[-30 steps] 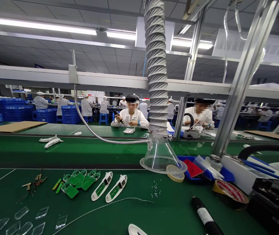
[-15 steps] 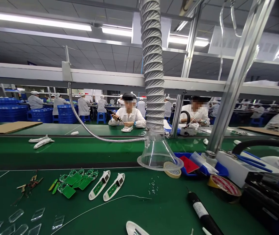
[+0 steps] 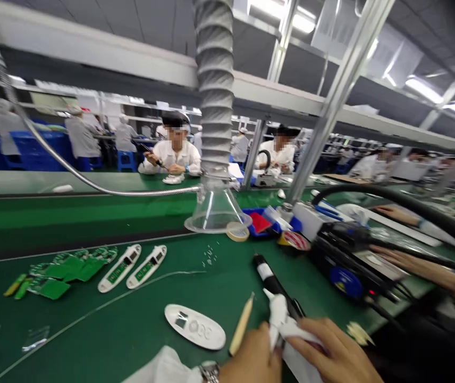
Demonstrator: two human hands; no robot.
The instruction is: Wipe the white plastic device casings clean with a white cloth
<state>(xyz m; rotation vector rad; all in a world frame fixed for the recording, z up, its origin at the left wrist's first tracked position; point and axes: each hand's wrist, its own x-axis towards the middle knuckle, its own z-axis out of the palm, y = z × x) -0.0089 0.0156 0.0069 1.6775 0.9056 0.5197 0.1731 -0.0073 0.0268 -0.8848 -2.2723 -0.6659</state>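
The left hand pinches a wooden stick; the right hand's fingers close around a white plastic casing above the green table.

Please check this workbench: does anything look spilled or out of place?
Yes. A small scatter of tiny white bits lies loose on the green mat, just below the clear fume hood. They look spilled, because the white housings and green circuit boards sit in neat groups.
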